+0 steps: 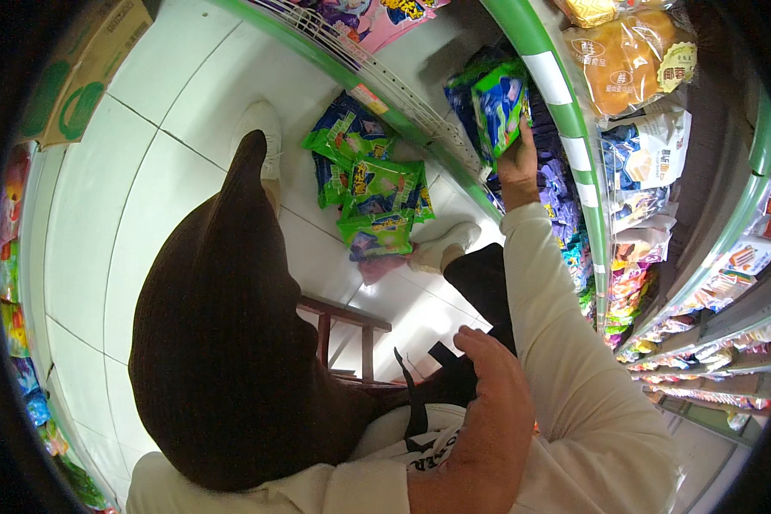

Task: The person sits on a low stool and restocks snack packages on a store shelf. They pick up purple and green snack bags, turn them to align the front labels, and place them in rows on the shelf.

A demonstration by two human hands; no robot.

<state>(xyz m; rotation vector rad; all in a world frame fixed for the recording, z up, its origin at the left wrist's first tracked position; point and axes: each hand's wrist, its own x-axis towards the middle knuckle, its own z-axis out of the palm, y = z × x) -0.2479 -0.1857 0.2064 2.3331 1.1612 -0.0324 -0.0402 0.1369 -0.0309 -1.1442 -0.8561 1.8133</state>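
Note:
My right hand (519,164) is inside a low shelf bay at the upper right, with its fingers on a green and blue snack bag (500,112). Dark blue bags lie under and behind that bag. My left hand (488,411) is close to my torso at the lower middle, beside the white shirt; its fingertips are mostly hidden, and whether it holds anything cannot be told. Several green and blue snack bags (385,186) lie in a loose pile on the tiled floor between my shoes, with a pinkish package (380,268) at the near end.
A green-edged shelf (552,83) curves past my right arm, with packaged bread (623,64) on the tier above. A wire rack rim (385,70) runs along the lower shelf. A dark red wooden stool (344,315) is under me. A cardboard box (90,70) stands at the upper left.

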